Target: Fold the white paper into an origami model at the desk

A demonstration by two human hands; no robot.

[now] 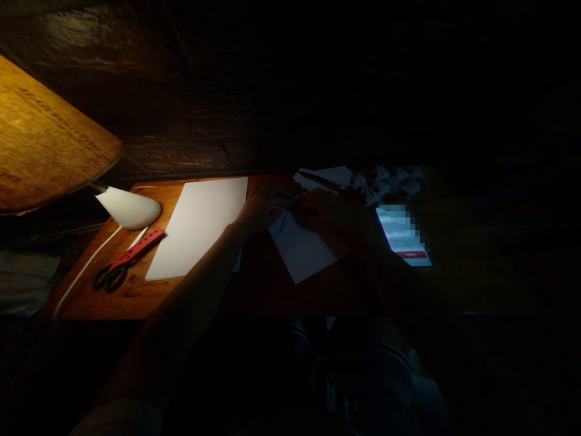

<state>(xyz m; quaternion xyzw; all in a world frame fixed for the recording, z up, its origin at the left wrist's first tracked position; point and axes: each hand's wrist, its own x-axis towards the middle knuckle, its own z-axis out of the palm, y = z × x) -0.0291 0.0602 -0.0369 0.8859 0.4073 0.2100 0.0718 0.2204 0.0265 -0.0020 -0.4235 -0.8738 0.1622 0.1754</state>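
**Far end of a small white sheet (306,257) overlapped by two shadowed hands**

The small white sheet is laid at a slant near the middle of the wooden table (136,306), with one corner pointed toward the person. Its far end is overlapped by the left hand (263,206) and the right hand (318,211), which are held close together with fingers bent. Because that spot is sunk in shadow, it cannot be told whether the fingers of either hand are clamped on anything. A thin dark line is seen on the sheet, just beside the left hand.

To the left of the small white sheet, a larger white sheet (200,227) is laid flat, partly covered by the left forearm (204,284). Farther left, a red strip (140,248) is seen in line with the black handles of a pair of scissors (113,278). Just behind these, a white lamp base (134,209) is set, from which a cord (84,263) is run; a yellow lampshade (49,139) is seen above.

Behind the small white sheet, a flat scrap of paper (342,174) is placed, and crumpled paper (399,181) is heaped to its right. To the right of the small white sheet, a phone (399,233) is laid, its screen lit.
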